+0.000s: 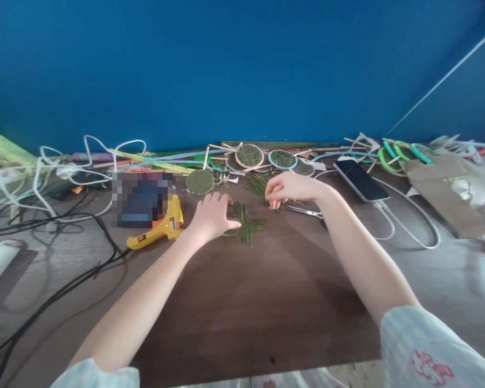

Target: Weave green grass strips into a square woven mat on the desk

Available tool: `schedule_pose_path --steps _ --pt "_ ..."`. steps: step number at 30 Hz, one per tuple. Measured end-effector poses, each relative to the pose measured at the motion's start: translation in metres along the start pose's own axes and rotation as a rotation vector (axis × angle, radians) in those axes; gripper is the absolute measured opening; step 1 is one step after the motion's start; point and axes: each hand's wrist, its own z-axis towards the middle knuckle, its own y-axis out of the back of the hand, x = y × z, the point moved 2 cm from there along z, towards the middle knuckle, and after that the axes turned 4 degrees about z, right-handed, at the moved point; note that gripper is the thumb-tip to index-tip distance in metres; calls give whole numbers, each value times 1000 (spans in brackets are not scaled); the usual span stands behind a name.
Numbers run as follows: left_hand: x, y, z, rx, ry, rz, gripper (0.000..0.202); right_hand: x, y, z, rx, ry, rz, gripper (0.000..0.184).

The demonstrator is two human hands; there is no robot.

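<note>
A small woven mat of flat green strips [246, 225] lies on the brown table, its loose ends sticking out in a cross shape. My left hand [213, 214] rests at its left side, fingers spread, with the thumb over the mat's edge. Behind and to the right is a loose bundle of green strips [257, 186]. Just over the right end of that bundle hovers my right hand [293, 187], fingers curled together in a pinch. Whatever is between those fingertips is too small to make out. Scissors [305, 211] lie under and beside the right wrist.
A yellow glue gun [161, 226] lies left, beside a blurred dark object [141, 199]. Round green-filled hoops [249, 156] and a round green disc [200, 182] sit along the blue wall. A phone [361, 179] with a white cable is right; black cables [76, 277] cross the left.
</note>
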Motion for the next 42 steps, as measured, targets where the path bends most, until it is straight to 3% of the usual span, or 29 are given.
schedule_pose_path --steps 14,28,42 --pt "-4 -2 1 24 8 13 55 -8 -11 13 -2 29 18 4" --pt "-8 -2 -5 -85 -47 57 46 -4 -25 19 51 81 -1 7" --pt "-4 -4 -2 -33 -41 -39 51 -10 -40 31 55 92 -22 9"
